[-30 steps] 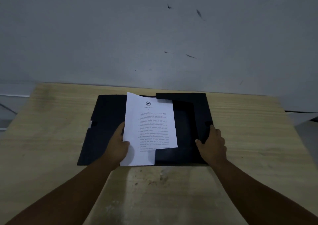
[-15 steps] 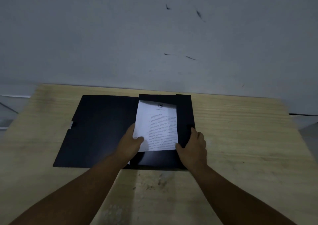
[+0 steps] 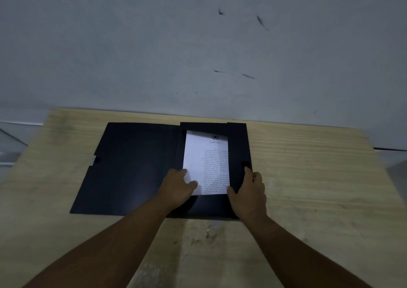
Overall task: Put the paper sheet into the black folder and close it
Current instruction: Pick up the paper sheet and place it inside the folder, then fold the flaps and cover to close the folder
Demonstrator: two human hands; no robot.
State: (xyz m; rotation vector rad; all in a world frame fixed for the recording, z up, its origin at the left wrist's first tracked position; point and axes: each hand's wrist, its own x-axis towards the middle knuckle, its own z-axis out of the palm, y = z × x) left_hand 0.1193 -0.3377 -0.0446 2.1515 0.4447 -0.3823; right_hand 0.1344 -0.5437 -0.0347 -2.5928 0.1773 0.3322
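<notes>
Now both hands (image 3: pixel 247 190) press paper sheet (image 3: pixel 206 162) into black folder (image 3: pixel 136 166).

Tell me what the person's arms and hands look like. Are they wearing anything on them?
No, nothing is worn. Both forearms are bare as far up as the picture shows, with no sleeves. The left hand and the right hand have no gloves. I can see no watch, bracelet or ring, though the light is dim. No markings show either.

Print on sheet (image 3: pixel 206 164) too small to read. Sheet's near-left corner hidden under left hand (image 3: pixel 178 188). Sheet's edges tucked behind folder (image 3: pixel 136 166) flaps. Forearms cut off at bottom edge.
</notes>
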